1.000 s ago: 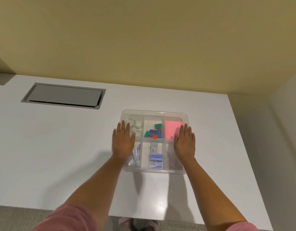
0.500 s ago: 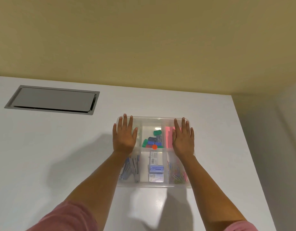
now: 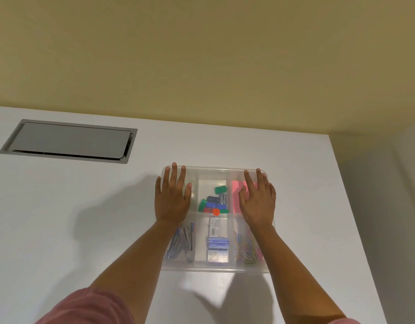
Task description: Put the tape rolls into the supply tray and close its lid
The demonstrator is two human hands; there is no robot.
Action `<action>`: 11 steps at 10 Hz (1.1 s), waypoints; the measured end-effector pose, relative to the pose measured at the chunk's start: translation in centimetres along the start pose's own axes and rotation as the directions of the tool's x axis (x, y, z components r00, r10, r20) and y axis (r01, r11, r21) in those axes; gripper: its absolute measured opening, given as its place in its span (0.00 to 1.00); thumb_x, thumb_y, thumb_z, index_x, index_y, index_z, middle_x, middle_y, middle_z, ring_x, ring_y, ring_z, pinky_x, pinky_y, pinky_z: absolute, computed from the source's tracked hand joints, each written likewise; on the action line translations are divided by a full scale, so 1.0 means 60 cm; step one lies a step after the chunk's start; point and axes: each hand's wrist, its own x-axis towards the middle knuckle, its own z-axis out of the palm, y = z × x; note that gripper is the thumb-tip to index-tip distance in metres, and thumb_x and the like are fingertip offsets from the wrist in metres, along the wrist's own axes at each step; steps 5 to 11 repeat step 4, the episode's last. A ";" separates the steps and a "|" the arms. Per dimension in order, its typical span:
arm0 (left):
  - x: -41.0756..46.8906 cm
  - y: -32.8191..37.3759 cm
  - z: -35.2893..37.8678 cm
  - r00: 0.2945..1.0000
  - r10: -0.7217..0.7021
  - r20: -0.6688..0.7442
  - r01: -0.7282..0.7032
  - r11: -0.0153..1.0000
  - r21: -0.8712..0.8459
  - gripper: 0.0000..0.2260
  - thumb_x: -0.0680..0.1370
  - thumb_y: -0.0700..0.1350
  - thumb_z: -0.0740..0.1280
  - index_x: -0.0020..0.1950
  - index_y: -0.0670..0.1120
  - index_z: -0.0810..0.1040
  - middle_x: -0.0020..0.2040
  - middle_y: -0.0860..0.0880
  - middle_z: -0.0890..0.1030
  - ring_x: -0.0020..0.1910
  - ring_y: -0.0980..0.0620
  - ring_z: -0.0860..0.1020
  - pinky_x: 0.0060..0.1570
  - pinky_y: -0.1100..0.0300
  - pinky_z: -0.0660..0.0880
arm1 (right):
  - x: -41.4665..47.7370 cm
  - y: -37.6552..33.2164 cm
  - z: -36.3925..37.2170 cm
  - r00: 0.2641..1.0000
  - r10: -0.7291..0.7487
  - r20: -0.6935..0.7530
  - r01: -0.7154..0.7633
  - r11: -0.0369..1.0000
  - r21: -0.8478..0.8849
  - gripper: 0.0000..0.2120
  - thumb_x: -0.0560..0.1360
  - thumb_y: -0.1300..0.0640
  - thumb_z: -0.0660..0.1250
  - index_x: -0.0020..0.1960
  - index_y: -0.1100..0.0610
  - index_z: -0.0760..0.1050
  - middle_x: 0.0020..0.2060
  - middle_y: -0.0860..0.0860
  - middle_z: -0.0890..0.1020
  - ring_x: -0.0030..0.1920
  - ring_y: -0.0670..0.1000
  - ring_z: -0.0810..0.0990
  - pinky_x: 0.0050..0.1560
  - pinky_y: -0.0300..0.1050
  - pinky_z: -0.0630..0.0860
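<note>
The clear supply tray (image 3: 216,268) lies on the white table with its transparent lid (image 3: 213,170) down over it. My left hand (image 3: 172,198) lies flat, fingers spread, on the lid's far left part. My right hand (image 3: 258,202) lies flat on the far right part, over pink sticky notes (image 3: 235,195). A clear tape roll (image 3: 193,187) shows faintly in the far left compartment, mostly hidden under my left hand. Coloured clips (image 3: 213,202) fill the far middle compartment. Staple boxes (image 3: 217,243), staplers (image 3: 183,242) and paper clips (image 3: 246,250) fill the near row.
A grey cable hatch (image 3: 68,141) is set flush in the table at the far left. The table's right edge (image 3: 356,218) runs close to the tray. A yellow wall (image 3: 202,54) rises behind the table.
Both hands slid from the near half of the lid toward its far edge, staying flat on it. The camera view shifted, so the tray sits lower in the frame.
</note>
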 end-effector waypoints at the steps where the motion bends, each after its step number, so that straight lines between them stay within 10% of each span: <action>1: -0.003 0.002 -0.004 1.000 0.009 -0.021 -0.009 1.000 0.007 0.24 0.82 0.52 0.54 0.77 0.47 0.58 0.78 0.44 0.58 0.77 0.43 0.56 0.75 0.45 0.56 | -0.005 -0.003 0.000 1.000 -0.006 0.012 0.007 1.000 -0.017 0.29 0.78 0.44 0.39 0.77 0.48 0.58 0.77 0.54 0.60 0.77 0.56 0.58 0.76 0.53 0.55; 3: 0.003 0.001 -0.025 0.978 -0.023 0.205 -0.006 0.990 0.141 0.32 0.75 0.60 0.28 0.78 0.49 0.39 0.79 0.47 0.40 0.78 0.46 0.41 0.77 0.49 0.42 | -0.001 -0.005 -0.012 0.991 -0.007 0.134 0.013 0.999 -0.042 0.24 0.83 0.47 0.45 0.78 0.49 0.49 0.79 0.54 0.51 0.79 0.56 0.48 0.78 0.53 0.47; 11: 0.008 0.004 -0.033 0.967 -0.030 0.253 -0.005 0.991 0.133 0.28 0.80 0.58 0.36 0.78 0.49 0.38 0.79 0.48 0.39 0.78 0.47 0.40 0.78 0.48 0.41 | -0.002 -0.006 -0.025 0.988 -0.030 0.153 0.040 0.997 -0.066 0.25 0.83 0.47 0.44 0.79 0.49 0.45 0.79 0.54 0.47 0.79 0.55 0.45 0.79 0.52 0.45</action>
